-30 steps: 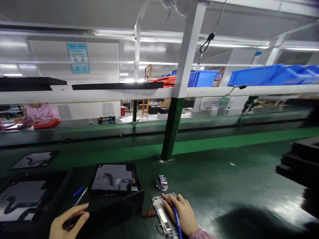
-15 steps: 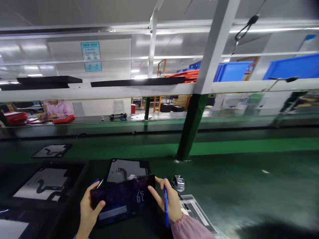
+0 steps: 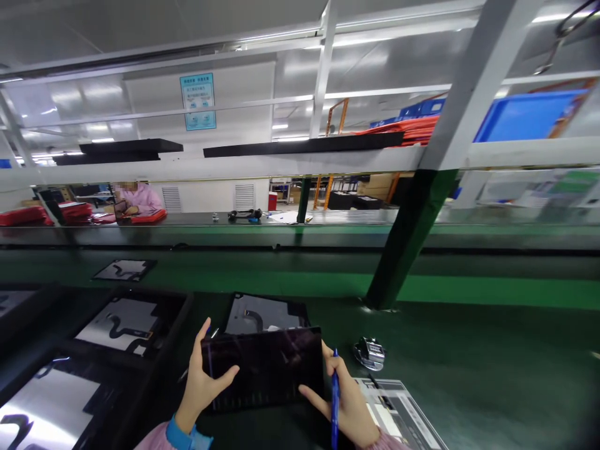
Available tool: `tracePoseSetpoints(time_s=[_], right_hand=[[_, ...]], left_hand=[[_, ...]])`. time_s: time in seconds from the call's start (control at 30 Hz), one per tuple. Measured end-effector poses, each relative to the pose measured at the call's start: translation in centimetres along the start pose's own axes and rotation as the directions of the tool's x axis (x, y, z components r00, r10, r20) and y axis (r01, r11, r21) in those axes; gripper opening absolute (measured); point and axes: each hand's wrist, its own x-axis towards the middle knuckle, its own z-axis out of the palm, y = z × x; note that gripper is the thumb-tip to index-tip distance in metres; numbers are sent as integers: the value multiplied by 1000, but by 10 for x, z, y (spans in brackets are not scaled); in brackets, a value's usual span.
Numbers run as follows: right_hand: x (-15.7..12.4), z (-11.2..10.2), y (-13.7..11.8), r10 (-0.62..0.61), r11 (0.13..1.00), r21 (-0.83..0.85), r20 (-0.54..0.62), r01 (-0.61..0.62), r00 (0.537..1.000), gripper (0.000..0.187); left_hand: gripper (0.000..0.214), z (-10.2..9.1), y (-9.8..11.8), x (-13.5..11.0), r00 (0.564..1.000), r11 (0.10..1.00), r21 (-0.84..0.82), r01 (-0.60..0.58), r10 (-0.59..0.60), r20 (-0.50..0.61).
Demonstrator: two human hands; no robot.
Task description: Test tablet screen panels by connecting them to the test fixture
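Observation:
A tablet [image 3: 265, 369] with a dark, glossy screen is held up between my hands, tilted toward me. My left hand [image 3: 206, 375] grips its left end, thumb across the front. At the right end, my right hand [image 3: 344, 400] holds the tablet with the thumb on the screen, and a blue pen [image 3: 334, 400] is tucked among the same fingers. A blue band [image 3: 185, 432] circles my left wrist. Behind the tablet lies a screen panel [image 3: 267, 312] with its grey back and flex cable showing, its lower part hidden.
Black trays with more screen panels [image 3: 119, 325] stand at left. To the right are a shiny metal piece [image 3: 370, 354] and a flat printed sheet or part [image 3: 403, 412]. A slanted post [image 3: 407, 244] rises from the green bench. A person in pink [image 3: 140, 199] works at the far bench.
The tablet's screen, which showed large clock digits, is now dark. My view has swung left, so everything sits further right. Both hands keep their hold, and the right thumb sits lower on the screen.

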Motion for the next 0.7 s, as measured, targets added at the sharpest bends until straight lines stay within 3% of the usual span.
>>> tracePoseSetpoints(time_s=[0.3, 0.5, 0.63, 0.7], right_hand=[[1, 0, -2, 42, 999, 13, 18, -42, 999, 40], [0, 0, -2, 86, 995, 45, 28, -87, 996, 40], [1, -3, -4, 170, 967, 184, 57, -178, 984, 40], [6, -4, -8, 247, 916, 304, 82, -260, 966, 38]], left_hand=[[83, 1, 1, 2, 999, 999, 18, -50, 50, -2], [83, 3, 4, 4, 1000, 1000, 15, -14, 14, -22], [75, 2, 3, 6, 999, 999, -40, 31, -32, -21], [62, 2, 2, 8, 991, 983, -133, 124, -130, -33]])
